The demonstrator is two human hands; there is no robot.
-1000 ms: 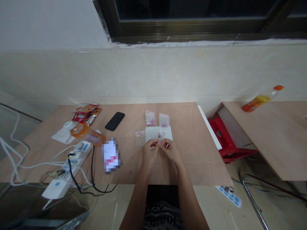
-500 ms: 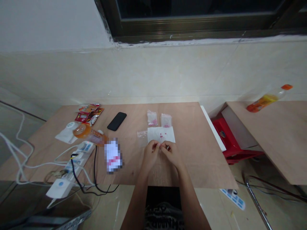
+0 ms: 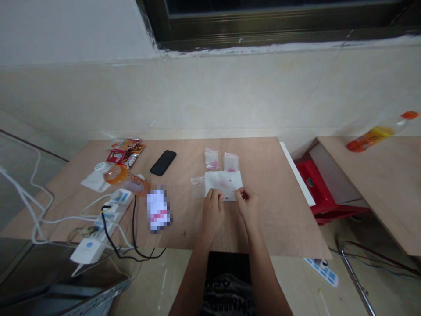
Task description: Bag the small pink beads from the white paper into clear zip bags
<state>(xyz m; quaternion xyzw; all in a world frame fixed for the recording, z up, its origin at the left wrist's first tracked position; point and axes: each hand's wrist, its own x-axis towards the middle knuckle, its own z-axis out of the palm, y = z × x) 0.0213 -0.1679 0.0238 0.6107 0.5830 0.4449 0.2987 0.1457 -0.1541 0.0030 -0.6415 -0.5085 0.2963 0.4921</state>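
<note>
Currently, two hands (image 3: 229, 201) touch one white sheet (image 3: 221, 181) below two bags (image 3: 221, 159).

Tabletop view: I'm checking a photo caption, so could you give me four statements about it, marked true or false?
1. The black smartphone lies left of the white paper. True.
2. The left hand touches the right hand. False: a gap separates them.
3. Two small plastic bags lie just beyond the paper. True.
4. The plastic stool is blue. False: it is red.
</note>
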